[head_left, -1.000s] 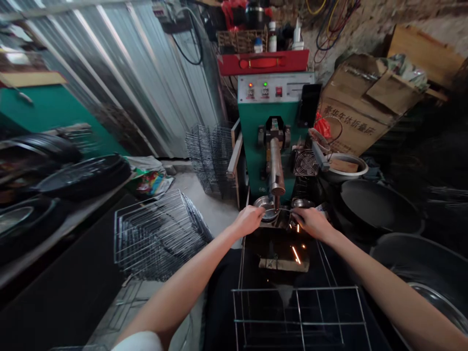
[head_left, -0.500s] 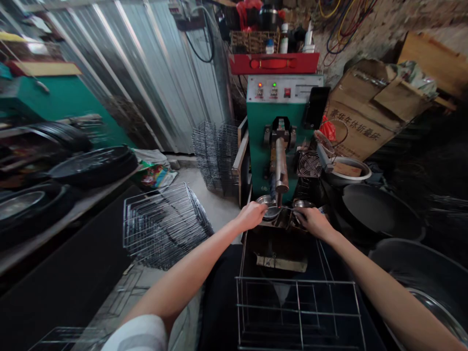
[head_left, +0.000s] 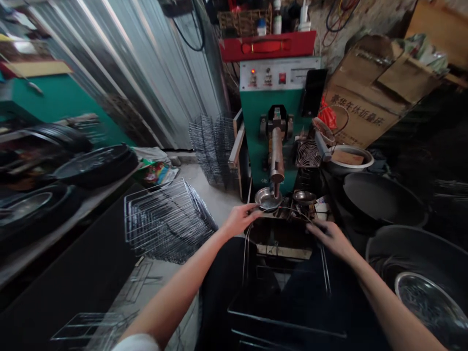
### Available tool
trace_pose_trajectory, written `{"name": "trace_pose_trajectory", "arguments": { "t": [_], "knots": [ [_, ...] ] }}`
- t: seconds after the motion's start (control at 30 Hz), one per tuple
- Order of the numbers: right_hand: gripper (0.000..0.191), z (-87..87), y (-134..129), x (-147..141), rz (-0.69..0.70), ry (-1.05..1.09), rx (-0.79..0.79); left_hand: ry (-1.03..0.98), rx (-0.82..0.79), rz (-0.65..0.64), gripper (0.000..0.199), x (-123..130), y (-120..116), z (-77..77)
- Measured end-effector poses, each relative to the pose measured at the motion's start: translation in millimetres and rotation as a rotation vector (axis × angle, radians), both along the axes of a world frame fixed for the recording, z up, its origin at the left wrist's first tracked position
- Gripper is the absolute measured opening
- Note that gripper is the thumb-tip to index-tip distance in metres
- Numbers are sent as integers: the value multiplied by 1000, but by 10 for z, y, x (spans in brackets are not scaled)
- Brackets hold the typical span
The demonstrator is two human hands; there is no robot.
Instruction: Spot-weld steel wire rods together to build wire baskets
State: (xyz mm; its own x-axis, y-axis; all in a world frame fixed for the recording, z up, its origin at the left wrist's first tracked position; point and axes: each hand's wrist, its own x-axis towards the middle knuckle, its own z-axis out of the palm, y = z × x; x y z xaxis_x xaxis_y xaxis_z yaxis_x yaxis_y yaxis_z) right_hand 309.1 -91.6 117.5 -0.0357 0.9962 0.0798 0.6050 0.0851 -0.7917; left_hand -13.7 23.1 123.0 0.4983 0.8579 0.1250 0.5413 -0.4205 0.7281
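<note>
The right hand [head_left: 331, 238] is motion-blurred, so its contact with the wire rack [head_left: 287, 321] is unclear; the rack's near bars smear into dark clothing. The top edge crops the woven basket [head_left: 244, 22], the bottom edge the pale sleeve [head_left: 137, 342], and the right edge the large black tub [head_left: 380, 236]. Small print on the machine panel [head_left: 298, 74] is unreadable, and the steel bowl's [head_left: 402, 276] contents are indistinct.

In front of you, the machine [head_left: 261, 107] has a smooth green painted-metal body; the stacked racks [head_left: 166, 224] are shiny metal wire, the carton [head_left: 360, 107] matt brown cardboard, and the wall panel [head_left: 131, 73] ridged, dully glossy metal.
</note>
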Motion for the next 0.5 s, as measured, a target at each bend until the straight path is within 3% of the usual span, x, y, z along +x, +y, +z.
{"name": "trace_pose_trajectory", "arguments": {
  "t": [0.1,0.13,0.23,0.3,0.37,0.43,0.5],
  "knots": [
    [53,50,-366,141,-146,142,-22,-168,-166,92,69,-445,-332,-128],
    [52,67,-465,195,-203,168,-23,-350,-312,181,72,-593,-502,-219],
    [50,66,-690,343,-363,190,14,-699,-734,285,82,-874,-1153,-654],
    [49,24,-782,403,-457,188,41,-802,-950,223,94,-853,-1609,-999],
    [48,-27,-839,422,-531,173,59,-867,-1139,129,102,-674,-1969,-1263],
    [48,-67,-887,410,-580,150,82,-988,-1212,76,105,-423,-2163,-1369],
    [47,-97,-960,390,-620,119,99,-1120,-1194,27,106,-204,-2191,-1315]
  ]
}}
